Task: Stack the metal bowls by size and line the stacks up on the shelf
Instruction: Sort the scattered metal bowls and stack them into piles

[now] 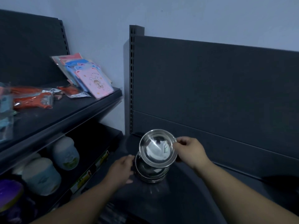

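1. Head view, task things: a stack of metal bowls sits on the dark shelf, near its left end and in front of the dark back panel.
2. A single shiny metal bowl is held just above the stack. It is tilted so that its open inside faces the camera, and its lower rim overlaps the top of the stack.
3. The right hand pinches this bowl's right rim between thumb and curled fingers.
4. The left hand is at the left side of the stack. Its thumb is near the upper rim and its fingers curve round the lower edge, gripping the stack.
5. A grey slotted upright stands at the back panel's left edge.
6. On the neighbouring unit to the left, the upper shelf carries pink and blue packets leaning against the back. Orange peelers in clear wrappers lie flat in front of them.
7. Below that, pale round tubs stand in a row, with a purple object at the far left edge.
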A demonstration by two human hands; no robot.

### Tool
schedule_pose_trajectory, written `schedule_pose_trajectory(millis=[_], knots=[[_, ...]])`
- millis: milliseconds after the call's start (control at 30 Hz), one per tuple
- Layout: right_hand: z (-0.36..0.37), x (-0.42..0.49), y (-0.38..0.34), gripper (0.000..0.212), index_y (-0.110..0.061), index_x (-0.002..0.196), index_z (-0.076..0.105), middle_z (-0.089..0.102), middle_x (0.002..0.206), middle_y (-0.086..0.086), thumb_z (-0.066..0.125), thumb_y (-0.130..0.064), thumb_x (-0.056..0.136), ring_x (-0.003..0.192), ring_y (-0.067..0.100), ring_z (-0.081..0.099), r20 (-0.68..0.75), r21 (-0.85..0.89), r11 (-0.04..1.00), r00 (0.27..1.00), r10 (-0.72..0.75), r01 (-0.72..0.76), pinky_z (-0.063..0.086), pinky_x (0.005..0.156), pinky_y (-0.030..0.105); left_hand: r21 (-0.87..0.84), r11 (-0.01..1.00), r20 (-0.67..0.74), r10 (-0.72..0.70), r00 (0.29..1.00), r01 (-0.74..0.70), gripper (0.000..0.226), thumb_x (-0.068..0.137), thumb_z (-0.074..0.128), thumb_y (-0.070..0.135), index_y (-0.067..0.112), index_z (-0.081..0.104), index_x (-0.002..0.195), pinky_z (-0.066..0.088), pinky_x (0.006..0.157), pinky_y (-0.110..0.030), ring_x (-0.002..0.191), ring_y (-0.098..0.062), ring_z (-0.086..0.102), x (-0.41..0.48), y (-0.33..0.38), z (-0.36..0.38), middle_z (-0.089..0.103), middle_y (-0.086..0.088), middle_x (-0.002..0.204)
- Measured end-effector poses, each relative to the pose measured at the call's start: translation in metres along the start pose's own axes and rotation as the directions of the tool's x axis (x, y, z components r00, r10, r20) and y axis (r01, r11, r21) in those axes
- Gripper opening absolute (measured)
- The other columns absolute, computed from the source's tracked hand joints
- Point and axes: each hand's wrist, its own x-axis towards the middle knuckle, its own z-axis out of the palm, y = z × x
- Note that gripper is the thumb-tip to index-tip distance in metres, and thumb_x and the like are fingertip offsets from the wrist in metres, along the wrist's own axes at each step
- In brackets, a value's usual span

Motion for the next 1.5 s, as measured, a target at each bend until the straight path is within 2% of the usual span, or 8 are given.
schedule_pose_trajectory(millis=[267, 500, 633, 800, 900, 1200, 1400, 1500], knots=[[0.016, -0.015, 0.017, 0.015, -0.023, 0.084, 0.072, 0.073, 0.075, -0.008, 0.071, -0.037, 0.077, 0.070, 0.010, 0.069, -0.048, -0.118, 0.993, 0.999, 0.006, -0.011, 0.060, 0.075, 0.035, 0.082, 0.989, 0.070, 0.114, 0.991, -0.119, 0.038, 0.093, 0.049, 0.048, 0.032, 0.051, 0.128, 0.056, 0.071, -0.031, 0.106, -0.017, 0.060, -0.007, 0.000, -0.005, 0.058, 0.003, 0.125], [0.024, -0.037, 0.037, 0.070, -0.038, 0.135, 0.046, 0.058, 0.129, -0.017, 0.063, -0.067, 0.074, 0.120, 0.006, 0.053, 0.082, -0.059, 0.996, 0.994, 0.066, -0.061, 0.040, 0.104, 0.025, 0.104, 0.983, 0.156, 0.135, 0.978, -0.152, 0.045, 0.092, 0.050, 0.050, 0.039, 0.044, 0.135, 0.054, 0.081, -0.029, 0.110, -0.009, 0.058, -0.006, -0.003, -0.009, 0.057, 0.012, 0.126], [0.035, -0.050, 0.032, 0.057, -0.050, 0.137, 0.033, 0.056, 0.122, -0.025, 0.059, -0.055, 0.086, 0.114, -0.004, 0.049, 0.205, 0.001, 1.000, 0.978, 0.023, -0.024, 0.034, 0.086, 0.006, 0.134, 0.971, 0.235, 0.165, 0.958, -0.200, 0.051, 0.087, 0.052, 0.057, 0.057, 0.033, 0.134, 0.044, 0.104, -0.040, 0.120, -0.005, 0.051, -0.003, -0.006, -0.008, 0.054, 0.025, 0.126], [0.042, -0.053, 0.036, 0.052, -0.056, 0.133, 0.035, 0.062, 0.116, -0.028, 0.060, -0.053, 0.087, 0.107, -0.008, 0.057, 0.195, 0.102, 0.992, 0.979, 0.055, -0.076, 0.046, 0.078, 0.008, -0.020, 0.986, 0.285, 0.163, 0.945, -0.164, 0.042, 0.091, 0.053, 0.049, 0.064, 0.033, 0.124, 0.046, 0.100, -0.038, 0.111, 0.004, 0.051, -0.004, -0.009, -0.002, 0.053, 0.030, 0.118], [0.047, -0.056, 0.038, 0.045, -0.055, 0.126, 0.043, 0.067, 0.113, -0.018, 0.063, -0.044, 0.088, 0.098, 0.005, 0.066, 0.172, 0.198, 0.968, 0.978, 0.120, -0.154, 0.060, 0.073, 0.029, -0.107, 0.984, 0.279, 0.169, 0.945, -0.145, 0.042, 0.092, 0.055, 0.040, 0.060, 0.035, 0.123, 0.051, 0.091, -0.035, 0.109, 0.002, 0.054, -0.005, -0.014, 0.002, 0.054, 0.027, 0.120], [0.023, -0.092, 0.060, 0.045, -0.047, 0.122, 0.051, 0.071, 0.109, -0.005, 0.063, -0.020, 0.087, 0.099, 0.022, 0.070, 0.044, 0.369, 0.904, 0.976, 0.213, -0.214, 0.058, 0.084, 0.047, -0.135, 0.977, 0.310, 0.201, 0.929, -0.166, 0.045, 0.090, 0.060, 0.028, 0.057, 0.044, 0.119, 0.053, 0.085, -0.035, 0.104, 0.000, 0.058, -0.038, -0.017, 0.031, 0.058, 0.019, 0.122], [-0.036, -0.162, 0.078, 0.044, -0.046, 0.122, 0.052, 0.070, 0.110, -0.004, 0.062, -0.018, 0.088, 0.096, 0.020, 0.070, -0.064, 0.447, 0.878, 0.973, 0.220, -0.169, 0.057, 0.068, 0.029, -0.092, 0.971, 0.398, 0.239, 0.886, -0.221, 0.047, 0.090, 0.059, 0.029, 0.052, 0.043, 0.127, 0.053, 0.083, -0.033, 0.103, 0.000, 0.059, -0.100, -0.015, 0.080, 0.059, 0.020, 0.121], [-0.081, -0.215, 0.096, 0.046, -0.040, 0.126, 0.052, 0.070, 0.111, -0.002, 0.062, -0.015, 0.088, 0.098, 0.018, 0.069, -0.157, 0.457, 0.878, 0.958, 0.238, -0.143, 0.059, 0.077, 0.034, -0.074, 0.966, 0.473, 0.253, 0.844, -0.248, 0.048, 0.090, 0.059, 0.030, 0.052, 0.043, 0.129, 0.053, 0.082, -0.034, 0.106, -0.001, 0.058, -0.149, -0.021, 0.120, 0.058, 0.019, 0.124]])
